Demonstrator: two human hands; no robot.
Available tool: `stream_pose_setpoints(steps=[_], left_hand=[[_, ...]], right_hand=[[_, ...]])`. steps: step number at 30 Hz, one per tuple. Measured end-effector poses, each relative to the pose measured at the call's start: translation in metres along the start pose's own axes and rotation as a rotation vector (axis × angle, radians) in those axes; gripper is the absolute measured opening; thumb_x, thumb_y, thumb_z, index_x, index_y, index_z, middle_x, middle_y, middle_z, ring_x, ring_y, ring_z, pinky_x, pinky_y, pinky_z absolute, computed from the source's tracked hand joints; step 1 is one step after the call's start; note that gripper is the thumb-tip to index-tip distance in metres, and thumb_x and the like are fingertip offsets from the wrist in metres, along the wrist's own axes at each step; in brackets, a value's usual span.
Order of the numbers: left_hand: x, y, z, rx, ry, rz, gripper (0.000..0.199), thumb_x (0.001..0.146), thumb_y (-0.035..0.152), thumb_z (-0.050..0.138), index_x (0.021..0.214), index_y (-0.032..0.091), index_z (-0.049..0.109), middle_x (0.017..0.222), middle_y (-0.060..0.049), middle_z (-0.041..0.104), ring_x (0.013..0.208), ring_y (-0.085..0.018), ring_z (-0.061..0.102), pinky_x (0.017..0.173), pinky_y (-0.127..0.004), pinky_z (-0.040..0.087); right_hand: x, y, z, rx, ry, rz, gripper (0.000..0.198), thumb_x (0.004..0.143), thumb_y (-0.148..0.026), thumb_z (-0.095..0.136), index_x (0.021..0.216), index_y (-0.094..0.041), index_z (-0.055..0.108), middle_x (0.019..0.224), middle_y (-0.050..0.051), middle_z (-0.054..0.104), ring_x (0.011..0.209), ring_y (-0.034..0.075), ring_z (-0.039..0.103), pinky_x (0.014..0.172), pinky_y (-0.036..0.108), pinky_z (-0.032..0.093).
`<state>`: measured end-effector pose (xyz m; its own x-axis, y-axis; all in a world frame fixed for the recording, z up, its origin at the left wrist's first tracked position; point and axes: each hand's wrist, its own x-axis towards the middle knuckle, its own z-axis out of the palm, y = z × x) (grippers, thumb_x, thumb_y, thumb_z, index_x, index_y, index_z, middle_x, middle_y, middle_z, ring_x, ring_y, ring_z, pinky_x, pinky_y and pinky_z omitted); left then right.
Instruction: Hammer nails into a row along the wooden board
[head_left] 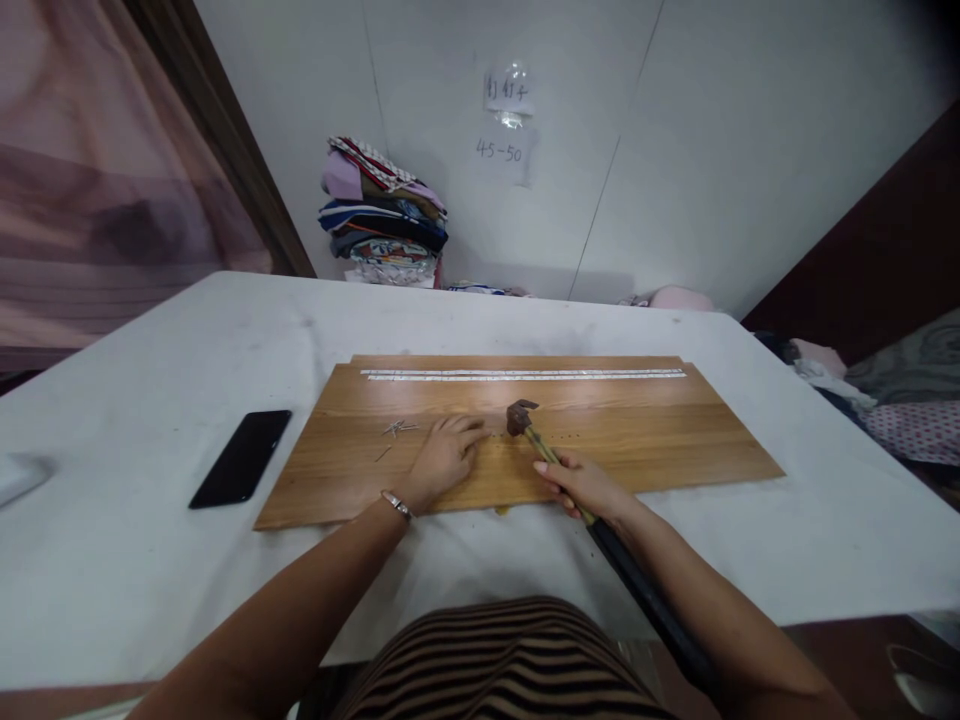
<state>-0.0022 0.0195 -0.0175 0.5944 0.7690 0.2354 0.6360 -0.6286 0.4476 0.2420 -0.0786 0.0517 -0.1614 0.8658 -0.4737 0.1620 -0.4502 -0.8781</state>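
Note:
My right hand (581, 485) grips a claw hammer (544, 450) partway along its handle. The rusty head hovers over, or rests on, the wooden board (660, 440); I cannot tell which. The dark lower handle runs back along my right forearm. My left hand (448, 455) lies low on the board, left of the hammer head. Its thumb and forefinger are pinched on what looks like a nail, mostly hidden by the fingertips. Left of this hand lies a small heap of nails (397, 428). Small dark dots run in a row on the board near the hammer.
White measuring strips (525, 376) lie along the board's far edge. A black phone (241, 460) rests left of the board on the white table (135, 400). Folded clothes (386, 215) are stacked against the wall, which bears paper notes (506, 155). A white object (21, 478) sits at the far left.

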Motion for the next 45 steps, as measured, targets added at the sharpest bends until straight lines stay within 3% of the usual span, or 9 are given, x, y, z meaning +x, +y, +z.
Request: stream_pose_setpoints(steps=[45], left_hand=[[-0.001,-0.002,0.001,0.013,0.026,0.030,0.046,0.092,0.010,0.051,0.127,0.026,0.076,0.137,-0.008,0.071,0.128,-0.027,0.061,0.115,-0.052,0.047]], right_hand=[[0.004,0.007,-0.004,0.013,0.000,0.000,0.051,0.073,-0.066,0.073,0.077,-0.025,0.043,0.056,-0.011,0.047,0.038,0.005,0.036,0.038,0.022,0.027]])
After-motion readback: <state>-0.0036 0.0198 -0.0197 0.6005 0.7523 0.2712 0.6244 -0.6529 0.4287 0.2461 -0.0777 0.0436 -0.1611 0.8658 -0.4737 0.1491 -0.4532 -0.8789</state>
